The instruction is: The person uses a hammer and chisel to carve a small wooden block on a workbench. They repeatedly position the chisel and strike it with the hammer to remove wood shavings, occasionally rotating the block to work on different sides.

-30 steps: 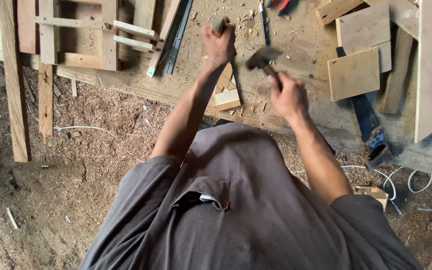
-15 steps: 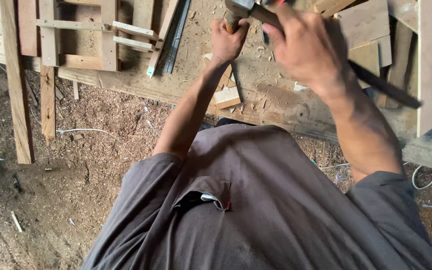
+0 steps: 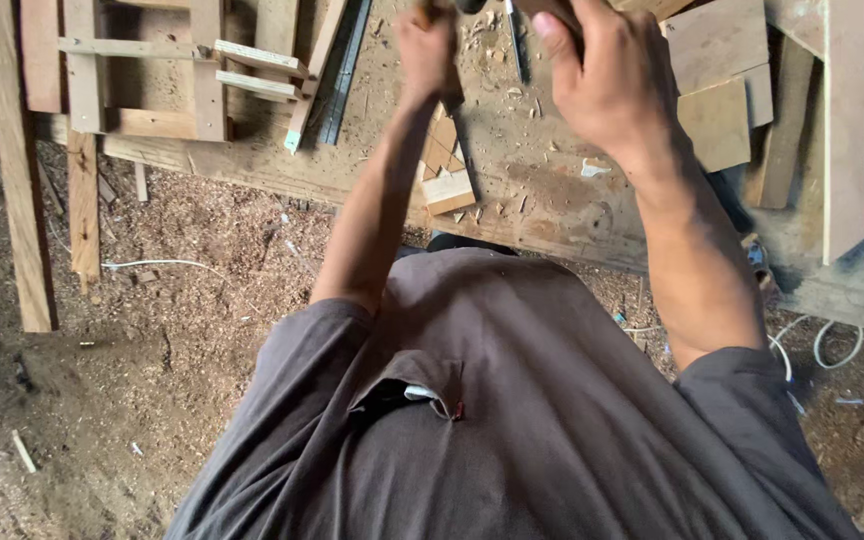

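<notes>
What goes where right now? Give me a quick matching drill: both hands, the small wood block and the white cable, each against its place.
1 left hand
2 right hand
3 small wood block
4 white cable

a on the bench edge, below the left wrist
b on the floor, far right
c top middle, gripping a tool
d raised close to the camera

Pairs: 1-c, 2-d, 3-a, 4-b

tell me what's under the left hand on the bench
Below the left hand a small wooden workpiece lies on the workbench amid chips. What the hand grips is cut off by the frame's top edge.
</notes>
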